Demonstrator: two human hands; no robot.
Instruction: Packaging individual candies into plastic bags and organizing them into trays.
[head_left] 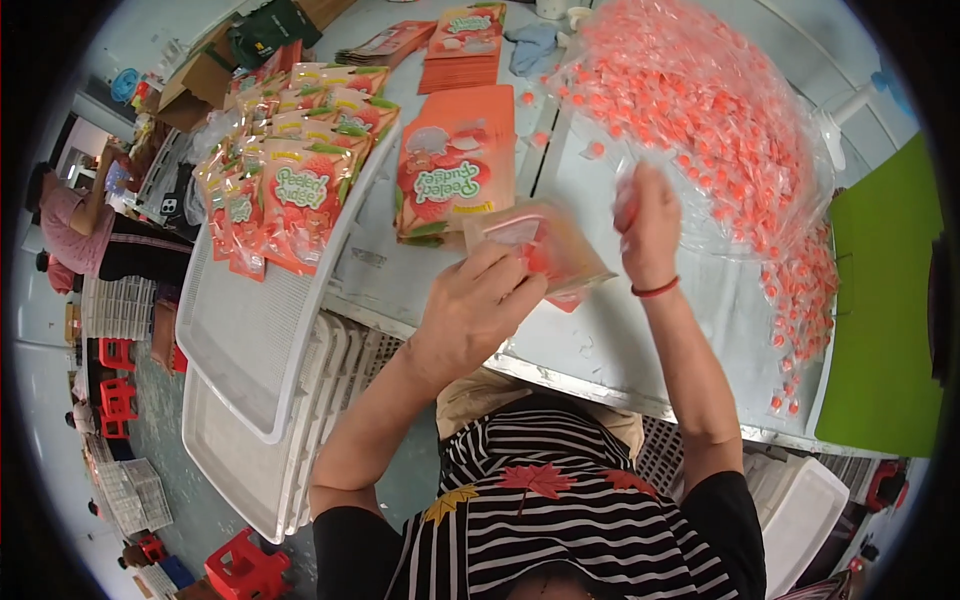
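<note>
My left hand [478,300] is closed on the edge of a candy pouch [540,250], which tilts over the near part of the table and is smeared by motion. Red shows through the pouch's clear part. To its right, my right hand [652,225] is raised with curled fingers, also blurred. A reddish-pink patch in these fingers looks like wrapped candies [627,203]. Behind that hand spreads a large heap of red wrapped candies [690,110] in and on clear plastic. Flat printed pouches [455,165] lie in a stack left of my left hand.
Filled pouches [300,190] are piled on a white tray [240,310] to the left, above more stacked trays [235,440]. More pouch stacks [462,50] and a blue cloth [532,48] lie farther back. A green panel [885,300] borders the table's right. Another person [85,225] stands far left.
</note>
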